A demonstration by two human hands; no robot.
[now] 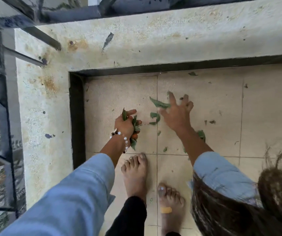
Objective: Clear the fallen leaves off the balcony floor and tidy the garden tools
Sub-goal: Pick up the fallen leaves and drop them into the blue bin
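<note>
Gathering light, limp leaves (159, 104) off the balcony floor (205, 99).
Left hand (125, 124) clutches a leafy bunch (134, 132); right hand (177, 114), fingers spread wide, should pinch each leaf flat against tile.

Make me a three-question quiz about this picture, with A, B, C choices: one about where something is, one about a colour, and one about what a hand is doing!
1. Where is the bunch of leaves?
A. in the left hand
B. on the ledge
C. under a foot

2. What colour are the sleeves?
A. red
B. light blue
C. yellow

3. What is the right hand doing?
A. making a fist
B. holding a broom
C. reaching with spread fingers toward a leaf on the floor

Answers: 1 A, its fingers curl round the bunch; 2 B, both arms show light blue cloth; 3 C, the fingers are splayed beside the leaf.
</note>
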